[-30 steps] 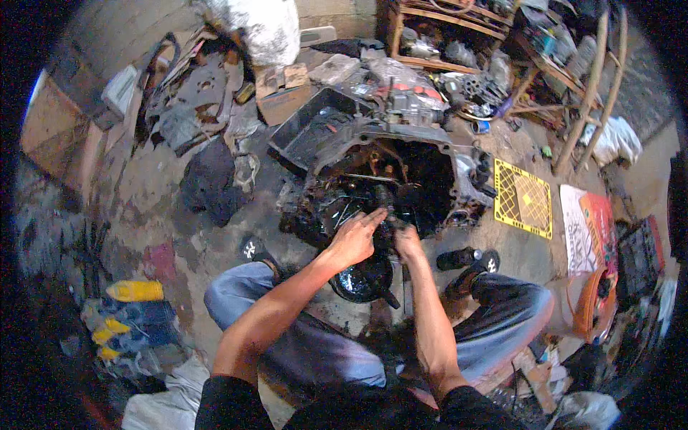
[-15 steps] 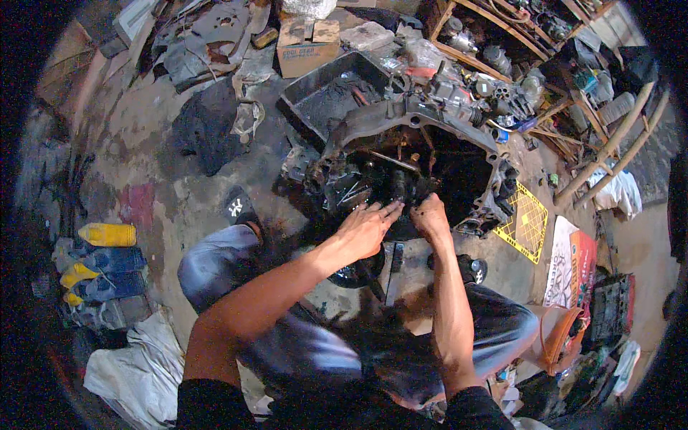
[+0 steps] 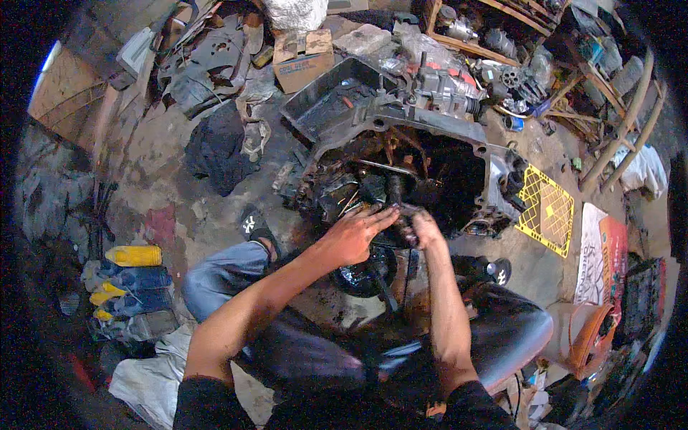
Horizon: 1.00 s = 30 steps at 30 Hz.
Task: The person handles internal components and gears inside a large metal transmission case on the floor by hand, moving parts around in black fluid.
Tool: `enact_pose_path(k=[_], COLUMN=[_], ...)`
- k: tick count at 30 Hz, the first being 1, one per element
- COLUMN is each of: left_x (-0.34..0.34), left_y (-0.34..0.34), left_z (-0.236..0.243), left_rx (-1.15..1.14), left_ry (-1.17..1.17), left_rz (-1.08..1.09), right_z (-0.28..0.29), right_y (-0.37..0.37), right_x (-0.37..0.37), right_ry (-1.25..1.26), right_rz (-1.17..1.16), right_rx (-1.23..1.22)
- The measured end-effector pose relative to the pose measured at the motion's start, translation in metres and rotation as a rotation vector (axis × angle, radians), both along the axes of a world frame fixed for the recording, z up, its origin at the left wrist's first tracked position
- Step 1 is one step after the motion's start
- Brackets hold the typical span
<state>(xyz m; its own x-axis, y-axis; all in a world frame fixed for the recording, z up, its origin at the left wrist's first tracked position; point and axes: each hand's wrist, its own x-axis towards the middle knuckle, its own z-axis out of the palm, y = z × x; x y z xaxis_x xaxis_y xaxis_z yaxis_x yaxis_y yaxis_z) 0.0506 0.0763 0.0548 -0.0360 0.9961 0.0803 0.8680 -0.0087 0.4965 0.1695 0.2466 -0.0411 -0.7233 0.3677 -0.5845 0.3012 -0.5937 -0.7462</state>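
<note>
In front of me on the floor stands a large, greasy metal housing (image 3: 451, 131), like a gearbox or engine casing, its dark hollow facing me. My left hand (image 3: 352, 233) is at its near edge with the fingers stretched out, their tips against a dark, oily part (image 3: 403, 233). Beside it, my right hand (image 3: 427, 229) is curled at that part's right side. The hand is slightly blurred, and what its fingers grip is hidden. A thin metal bar (image 3: 387, 167) crosses the hollow beyond my hands. Below them sits a round black pan (image 3: 358, 278) with a wet shine.
Behind the housing lies a black tray (image 3: 304, 118), with a cardboard box (image 3: 304, 70) farther back. A yellow plastic grid (image 3: 548, 215) is at the right, near a brown bucket (image 3: 584, 340). Yellow and dark bottles (image 3: 136, 256) lie at the left. Metal parts (image 3: 448, 86) crowd the back right.
My right hand has turned and come slightly nearer to me, with the dark part showing between the hands. My left hand has shifted a little toward me. The whole view has also moved slightly.
</note>
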Motion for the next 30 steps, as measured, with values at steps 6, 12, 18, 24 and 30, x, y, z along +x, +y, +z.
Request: enact_pose_path(k=[6,12,18,24,30], left_x=[0.001,0.015,0.014,0.009,0.005], left_y=[-0.001,0.001,-0.015,0.006,-0.001], left_z=[0.007,0.004,-0.005,-0.003,0.001], left_rx=[-0.051,0.005,-0.033,-0.041,-0.095], left_ry=[0.039,0.15,0.093,0.128,0.131], left_rz=[0.034,0.075,0.137,0.094,0.1], right_z=[0.059,0.02,0.019,-0.022,0.061], right_y=[0.006,0.028,0.032,0.017,0.0], right_x=[0.023,0.034,0.016,0.006,0.019], right_ry=[-0.153,-0.418,-0.306,-0.098,-0.259], right_rz=[-0.021,0.357,0.229,0.011,0.034], right_rx=[0.119,1.349,0.451,-0.018,0.524])
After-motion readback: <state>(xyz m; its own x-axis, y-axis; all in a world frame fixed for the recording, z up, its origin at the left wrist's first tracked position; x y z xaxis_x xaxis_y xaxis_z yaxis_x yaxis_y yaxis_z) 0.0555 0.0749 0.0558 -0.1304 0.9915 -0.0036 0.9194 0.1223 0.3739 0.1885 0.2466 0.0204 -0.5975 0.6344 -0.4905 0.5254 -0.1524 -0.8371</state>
